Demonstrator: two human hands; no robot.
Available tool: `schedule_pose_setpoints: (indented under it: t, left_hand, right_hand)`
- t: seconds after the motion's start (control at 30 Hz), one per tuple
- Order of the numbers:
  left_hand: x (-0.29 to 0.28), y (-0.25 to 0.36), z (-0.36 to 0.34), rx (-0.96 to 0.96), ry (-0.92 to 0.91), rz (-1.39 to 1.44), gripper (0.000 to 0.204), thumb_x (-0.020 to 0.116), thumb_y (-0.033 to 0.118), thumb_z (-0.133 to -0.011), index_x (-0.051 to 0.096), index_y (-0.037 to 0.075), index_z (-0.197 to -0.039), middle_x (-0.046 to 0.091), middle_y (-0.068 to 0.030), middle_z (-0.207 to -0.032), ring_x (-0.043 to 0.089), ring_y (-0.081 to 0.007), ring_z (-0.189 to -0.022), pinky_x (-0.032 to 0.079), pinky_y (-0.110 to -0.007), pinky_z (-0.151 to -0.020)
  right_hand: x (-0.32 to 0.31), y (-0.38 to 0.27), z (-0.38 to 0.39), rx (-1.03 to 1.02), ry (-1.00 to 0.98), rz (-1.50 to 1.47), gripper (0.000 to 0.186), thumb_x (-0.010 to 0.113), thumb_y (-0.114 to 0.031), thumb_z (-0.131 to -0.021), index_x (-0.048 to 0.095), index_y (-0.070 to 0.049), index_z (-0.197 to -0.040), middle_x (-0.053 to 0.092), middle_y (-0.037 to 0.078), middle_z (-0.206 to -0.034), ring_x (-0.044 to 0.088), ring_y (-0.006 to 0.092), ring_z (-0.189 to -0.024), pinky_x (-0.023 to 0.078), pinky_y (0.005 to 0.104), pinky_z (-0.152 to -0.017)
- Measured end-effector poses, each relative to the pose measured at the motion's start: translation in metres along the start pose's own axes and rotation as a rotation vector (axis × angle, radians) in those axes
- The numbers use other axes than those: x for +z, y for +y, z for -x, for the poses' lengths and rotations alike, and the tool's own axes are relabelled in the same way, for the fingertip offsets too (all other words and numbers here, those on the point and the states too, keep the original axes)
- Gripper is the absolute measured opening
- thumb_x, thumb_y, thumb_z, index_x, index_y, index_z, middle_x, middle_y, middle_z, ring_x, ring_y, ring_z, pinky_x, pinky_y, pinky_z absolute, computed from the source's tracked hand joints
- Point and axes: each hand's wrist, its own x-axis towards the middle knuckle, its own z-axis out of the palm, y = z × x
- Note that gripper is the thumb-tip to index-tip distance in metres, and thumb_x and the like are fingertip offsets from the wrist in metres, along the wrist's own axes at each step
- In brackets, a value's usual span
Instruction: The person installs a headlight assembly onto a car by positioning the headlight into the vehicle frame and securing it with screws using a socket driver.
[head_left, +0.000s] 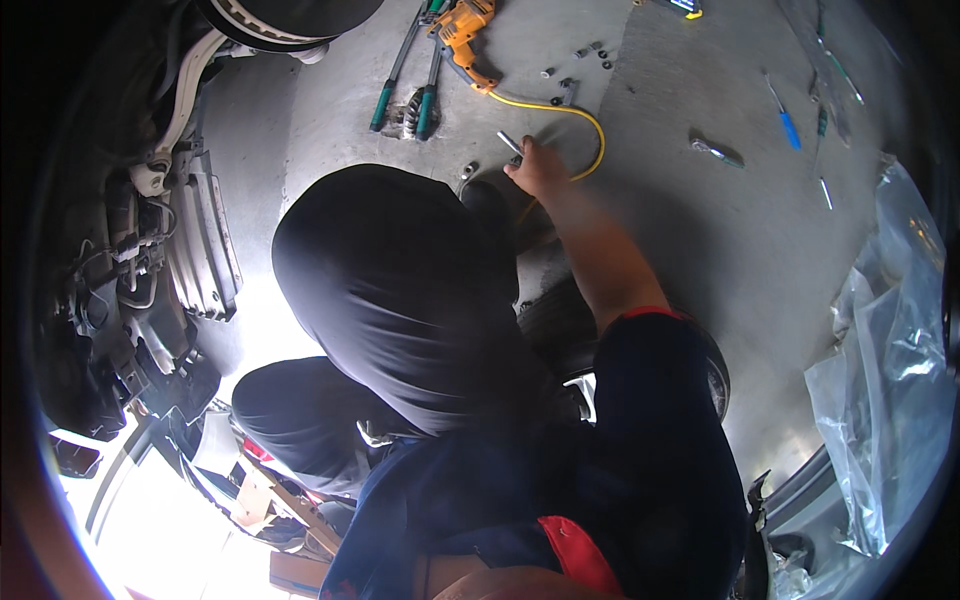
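Observation:
My right hand (538, 168) is reaching forward over the floor, its fingers closed round a slim silver metal tool (508, 140). Just left of it lies a small metal socket (469, 171), beside my dark-trousered knee (370, 260). A yellow cord (598, 133) curves past my hand from an orange and grey power tool (460, 40). Left of that lie long-handled tools with teal grips (426, 108). Several sockets (585, 52) are scattered above my hand. My left hand cannot be seen.
Vehicle underparts (195, 230) and a dark wheel part (270, 20) line the left side. To the right are hand tools (785, 125) on the concrete floor (710, 240) and a crumpled clear plastic sheet (870, 350). Cardboard (295, 570) lies at the lower left.

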Motion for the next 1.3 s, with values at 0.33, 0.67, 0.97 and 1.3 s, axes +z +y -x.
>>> schedule_pose_setpoints:
  t: [0.33,0.67,0.97,1.3]
  left_hand:
    - [0.000,0.000,-0.002,0.007,0.015,-0.007,0.050,0.047,0.040,-0.103,0.060,0.007,-0.138,0.066,-0.0158,-0.115,0.066,-0.0228,-0.103,0.052,-0.038,-0.091]
    - [0.002,-0.006,-0.012,-0.014,-0.002,0.020,0.047,0.046,0.037,-0.103,0.061,0.008,-0.136,0.067,-0.0159,-0.109,0.067,-0.0227,-0.099,0.053,-0.039,-0.088]
    - [-0.012,-0.016,0.006,0.011,0.122,-0.013,0.044,0.045,0.034,-0.103,0.063,0.008,-0.134,0.069,-0.0161,-0.104,0.068,-0.0225,-0.095,0.054,-0.039,-0.084]
    - [-0.125,-0.049,0.206,-0.123,0.641,-0.156,0.041,0.044,0.031,-0.104,0.064,0.009,-0.132,0.070,-0.0163,-0.097,0.068,-0.0224,-0.091,0.056,-0.039,-0.080]
  right_hand:
    - [-0.018,0.016,-0.030,0.220,0.287,-0.131,0.041,0.066,-0.033,-0.089,0.066,0.004,-0.107,0.071,0.028,-0.104,0.069,0.0448,-0.103,0.055,0.0528,-0.093]
    - [-0.146,0.135,-0.097,0.545,0.494,-0.074,0.047,0.065,-0.031,-0.089,0.061,0.001,-0.123,0.067,0.026,-0.127,0.065,0.0437,-0.118,0.054,0.0499,-0.099]
    - [-0.120,0.098,-0.081,0.379,0.562,-0.156,0.039,0.065,-0.035,-0.086,0.071,0.004,-0.090,0.074,0.024,-0.093,0.071,0.0449,-0.097,0.056,0.0510,-0.086]
    - [-0.329,-0.212,0.128,-0.856,0.039,-1.315,0.026,0.060,0.001,-0.094,0.061,0.000,-0.120,0.049,0.004,-0.084,0.042,0.0084,-0.065,0.034,0.0209,-0.047]
